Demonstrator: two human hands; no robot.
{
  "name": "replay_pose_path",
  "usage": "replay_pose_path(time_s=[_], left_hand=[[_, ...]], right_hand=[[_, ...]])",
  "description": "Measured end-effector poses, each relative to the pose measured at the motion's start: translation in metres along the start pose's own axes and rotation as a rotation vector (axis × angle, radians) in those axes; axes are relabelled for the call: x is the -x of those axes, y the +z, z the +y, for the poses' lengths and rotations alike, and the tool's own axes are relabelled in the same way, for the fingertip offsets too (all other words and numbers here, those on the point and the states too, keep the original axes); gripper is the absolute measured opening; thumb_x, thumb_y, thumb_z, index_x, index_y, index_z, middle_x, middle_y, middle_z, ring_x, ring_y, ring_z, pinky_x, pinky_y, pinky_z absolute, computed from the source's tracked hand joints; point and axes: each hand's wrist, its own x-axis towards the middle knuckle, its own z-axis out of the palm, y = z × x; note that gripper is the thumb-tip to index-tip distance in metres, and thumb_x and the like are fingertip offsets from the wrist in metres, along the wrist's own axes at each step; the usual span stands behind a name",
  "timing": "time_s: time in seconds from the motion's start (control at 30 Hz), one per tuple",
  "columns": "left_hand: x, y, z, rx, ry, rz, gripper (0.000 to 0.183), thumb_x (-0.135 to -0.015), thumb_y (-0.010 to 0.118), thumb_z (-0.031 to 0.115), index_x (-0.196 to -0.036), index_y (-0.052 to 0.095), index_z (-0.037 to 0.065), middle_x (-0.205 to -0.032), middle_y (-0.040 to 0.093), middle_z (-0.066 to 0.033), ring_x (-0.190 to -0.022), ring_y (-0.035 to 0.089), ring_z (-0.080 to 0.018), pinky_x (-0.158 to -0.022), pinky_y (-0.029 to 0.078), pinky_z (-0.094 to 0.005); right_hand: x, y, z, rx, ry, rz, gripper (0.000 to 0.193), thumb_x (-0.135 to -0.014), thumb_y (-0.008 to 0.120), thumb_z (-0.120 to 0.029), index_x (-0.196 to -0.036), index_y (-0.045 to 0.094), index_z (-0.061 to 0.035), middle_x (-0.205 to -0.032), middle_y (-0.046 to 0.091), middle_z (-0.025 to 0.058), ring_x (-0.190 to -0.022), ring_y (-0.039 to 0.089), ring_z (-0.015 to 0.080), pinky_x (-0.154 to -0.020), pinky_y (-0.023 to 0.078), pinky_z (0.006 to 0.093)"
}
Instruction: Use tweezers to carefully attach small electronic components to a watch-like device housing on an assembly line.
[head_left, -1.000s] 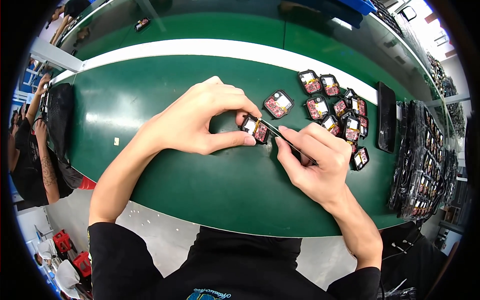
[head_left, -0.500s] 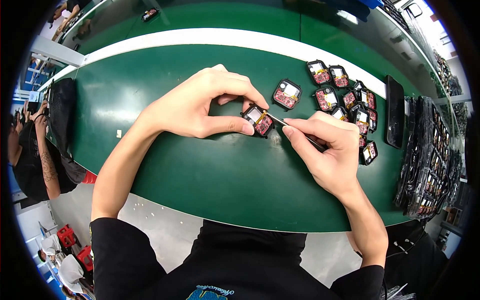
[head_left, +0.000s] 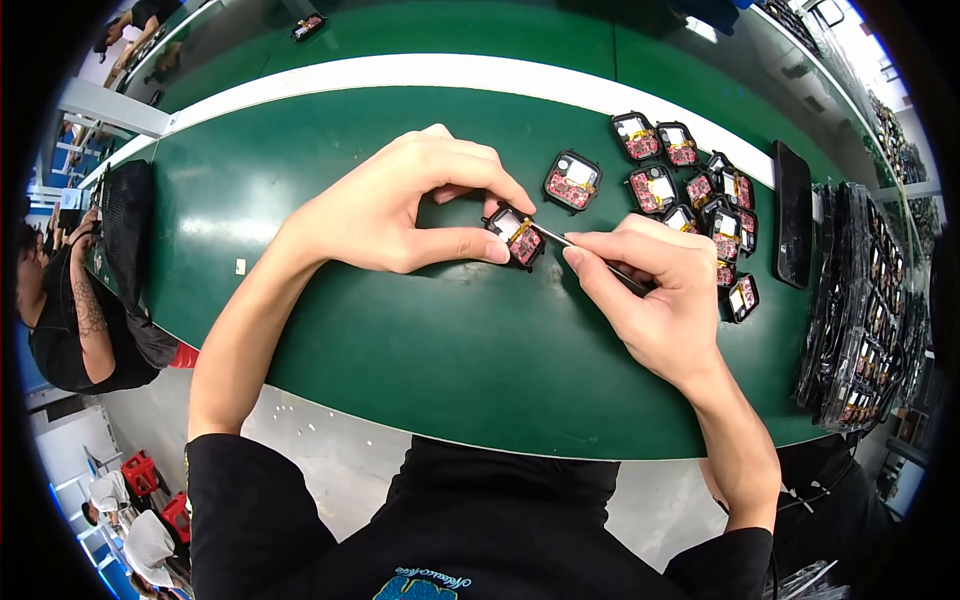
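Note:
Between the thumb and fingers of my left hand (head_left: 410, 205) is a small black watch case (head_left: 515, 240), its inside facing up with a red circuit board, a pale block and a yellow flex strip showing. My right hand (head_left: 660, 290) pinches slim metal tweezers (head_left: 555, 236), whose tip meets the upper right part of that case, by the yellow strip. Whether the tip grips anything is too small to tell. Just beyond my hands lies another watch case (head_left: 573, 182), also with its board facing up.
Several similar watch cases (head_left: 652, 189) cluster on the green table (head_left: 430, 340) at the right. A black tray (head_left: 791, 215) lies beyond them, beside a stack of clear trays (head_left: 860, 310) filled with parts. A white ledge (head_left: 400, 70) runs along the back. Another person (head_left: 85, 320) sits at far left.
Both hands keep their hold on the watch case and tweezers, almost unmoved. The whole view has shifted slightly.

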Motion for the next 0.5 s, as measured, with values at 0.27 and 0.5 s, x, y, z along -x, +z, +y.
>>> replay_pose_path(time_s=[0.27, 0.5], left_hand=[[-0.0011, 0.0016, 0.0000, 0.011, 0.011, 0.011, 0.044, -0.083, 0.094, 0.018, -0.124, 0.083, 0.009, -0.093, 0.074, -0.0019, -0.082, 0.063, -0.0175, -0.079, 0.039, -0.0337], [-0.0017, 0.0040, 0.0013, 0.024, 0.010, 0.028, 0.042, -0.082, 0.094, 0.018, -0.122, 0.084, 0.009, -0.090, 0.072, -0.0017, -0.082, 0.062, -0.0176, -0.079, 0.039, -0.0336]], right_hand=[[-0.0004, -0.0014, -0.0004, 0.010, -0.005, -0.001, 0.009, -0.089, 0.086, 0.000, -0.098, 0.086, 0.0011, -0.065, 0.064, 0.0062, -0.053, 0.056, 0.0124, -0.049, 0.038, 0.0316], [0.0003, -0.0014, 0.0001, -0.001, 0.045, -0.020, 0.009, -0.089, 0.086, 0.000, -0.098, 0.086, 0.0015, -0.065, 0.065, 0.0059, -0.053, 0.056, 0.0118, -0.050, 0.038, 0.0312]])
